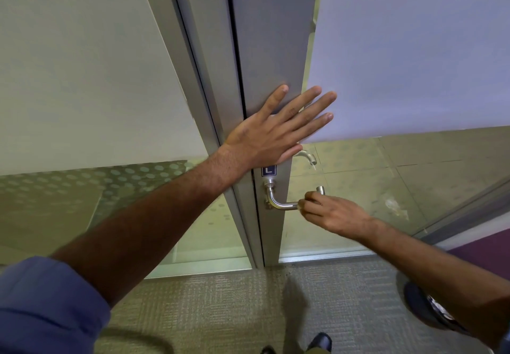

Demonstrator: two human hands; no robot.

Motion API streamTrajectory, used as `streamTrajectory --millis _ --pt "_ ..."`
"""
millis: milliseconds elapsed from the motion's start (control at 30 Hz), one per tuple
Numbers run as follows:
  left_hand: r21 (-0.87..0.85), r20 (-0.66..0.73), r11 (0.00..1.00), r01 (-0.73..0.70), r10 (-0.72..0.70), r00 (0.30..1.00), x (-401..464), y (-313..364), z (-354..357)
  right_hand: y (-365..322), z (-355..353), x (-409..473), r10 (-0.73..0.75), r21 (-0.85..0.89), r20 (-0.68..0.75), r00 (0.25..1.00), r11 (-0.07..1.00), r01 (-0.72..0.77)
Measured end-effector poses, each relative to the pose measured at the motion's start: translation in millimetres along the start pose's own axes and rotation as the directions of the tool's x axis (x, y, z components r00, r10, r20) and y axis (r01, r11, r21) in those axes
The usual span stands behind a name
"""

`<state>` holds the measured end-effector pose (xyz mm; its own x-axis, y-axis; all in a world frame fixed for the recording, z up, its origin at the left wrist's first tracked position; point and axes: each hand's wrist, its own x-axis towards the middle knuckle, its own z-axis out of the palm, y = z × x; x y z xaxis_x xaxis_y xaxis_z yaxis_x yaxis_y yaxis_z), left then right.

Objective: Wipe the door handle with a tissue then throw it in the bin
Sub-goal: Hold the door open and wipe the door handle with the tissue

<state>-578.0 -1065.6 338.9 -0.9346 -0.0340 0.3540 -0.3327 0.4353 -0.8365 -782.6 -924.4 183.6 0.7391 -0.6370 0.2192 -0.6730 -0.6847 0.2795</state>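
— What is seen of the door?

— A grey door (271,50) with a frosted glass panel (414,50) is viewed from above, edge-on, set beside a metal frame (198,64). A steel door handle (284,202) is mounted on the door's edge strip, below a small dark label (268,170) marked with a white letter. A second lever (307,156) is glimpsed through the glass on the far side.

— How is the left hand placed?

— The left hand (271,130) is laid flat against the door above the handle, palm down, fingers spread and extended across the door edge onto the frosted panel. Nothing is held in it. A rolled blue sleeve (47,304) is seen at the elbow.

— And the right hand?

— The right hand (331,211) is curled around the outer part of the handle's bar, fingers bent over the metal. Only the bend near the door and the end cap (320,189) are left uncovered.

— Where is the tissue?

— It cannot be told. If a tissue is pressed between the fingers and the bar, it is hidden by the hand.

— What lies below?

— A patterned carpet (220,312) is seen at the bottom, with dark shoes (320,341) at the lower edge.
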Motion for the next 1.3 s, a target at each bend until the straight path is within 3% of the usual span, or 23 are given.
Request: streamTrajectory --millis 100,200,267,367,433,500,567,667,767,867,933,1000,1033,1067,1100,1133,1233,1300 --pt "-0.001 0.009 1.0 -0.001 0.001 1.0 -0.5 -1.1 -0.6 12.9 -1.4 -4.2 0.066 0.034 -0.075 0.995 0.997 -0.064" --pt "0.012 0.0 1.0 -0.006 0.006 1.0 -1.2 1.4 0.6 12.8 -3.6 -12.3 0.393 0.309 -0.165 0.904 0.891 -0.331" --pt "0.016 0.002 1.0 -0.004 0.004 1.0 -0.4 1.0 1.2 9.6 -7.3 -11.9 0.694 0.586 -0.143 0.706 0.634 -0.505" --pt "0.011 0.01 1.0 0.002 -0.002 1.0 -0.3 0.2 0.5 6.1 -6.4 1.8 0.927 0.8 0.137 0.349 0.104 -0.591" --pt "0.005 0.013 1.0 0.0 -0.001 1.0 -0.7 1.2 -0.6 4.5 0.6 6.5 0.922 0.844 0.345 0.178 -0.222 -0.489" --pt "0.006 0.01 1.0 0.0 0.0 1.0 -0.9 1.6 -1.2 1.0 7.8 6.4 0.859 0.837 0.504 0.092 -0.46 -0.296" --pt "0.013 0.008 1.0 0.003 -0.003 1.0 -0.7 1.5 -1.0 -7.5 13.7 4.9 0.785 0.786 0.617 0.057 -0.613 -0.077" --pt "0.022 0.008 1.0 -0.001 0.001 1.0 -0.5 0.5 -1.1 -28.7 17.5 7.2 0.659 0.627 0.752 0.03 -0.728 0.277" --pt "0.033 0.01 0.999 -0.005 0.005 1.0 -1.4 1.3 -0.9 -55.2 17.7 13.3 0.576 0.465 0.815 0.062 -0.713 0.525" --pt "0.032 0.012 0.999 -0.006 0.005 1.0 -1.4 1.1 -0.4 -79.8 13.4 24.0 0.582 0.47 0.81 0.074 -0.72 0.51" --pt "0.033 0.013 0.999 -0.003 0.002 1.0 -1.1 0.5 -1.3 -91.6 9.8 30.7 0.634 0.569 0.773 0.01 -0.701 0.43" --pt "0.03 0.009 1.0 0.003 -0.003 1.0 -1.7 1.0 -1.1 -90.6 4.2 29.1 0.728 0.745 0.66 -0.185 -0.601 0.29" --pt "0.032 0.005 0.999 0.004 -0.004 1.0 -1.7 1.7 -0.8 -83.9 -0.3 24.5 0.779 0.829 0.557 -0.289 -0.538 0.15" --pt "0.037 0.004 0.999 0.003 -0.003 1.0 -1.5 1.5 -0.7 -74.1 -5.8 20.2 0.835 0.885 0.432 -0.341 -0.465 -0.017" --pt "0.039 0.006 0.999 0.001 -0.001 1.0 -1.1 1.1 -1.2 -63.2 -11.3 15.3 0.894 0.908 0.31 -0.323 -0.379 -0.178" --pt "0.04 0.009 0.999 0.0 0.0 1.0 -1.0 1.1 -1.7 -52.5 -15.8 12.3 0.947 0.908 0.217 -0.237 -0.285 -0.308" --pt "0.045 0.006 0.999 0.001 -0.001 1.0 -1.4 1.0 -1.9 -32.3 -15.3 12.6 0.976 0.806 0.041 0.213 0.094 -0.584" --pt "0.047 -0.001 0.999 0.001 -0.001 1.0 -1.4 1.8 -1.6 -32.7 -6.1 13.2 0.914 0.667 -0.03 0.404 0.32 -0.673"
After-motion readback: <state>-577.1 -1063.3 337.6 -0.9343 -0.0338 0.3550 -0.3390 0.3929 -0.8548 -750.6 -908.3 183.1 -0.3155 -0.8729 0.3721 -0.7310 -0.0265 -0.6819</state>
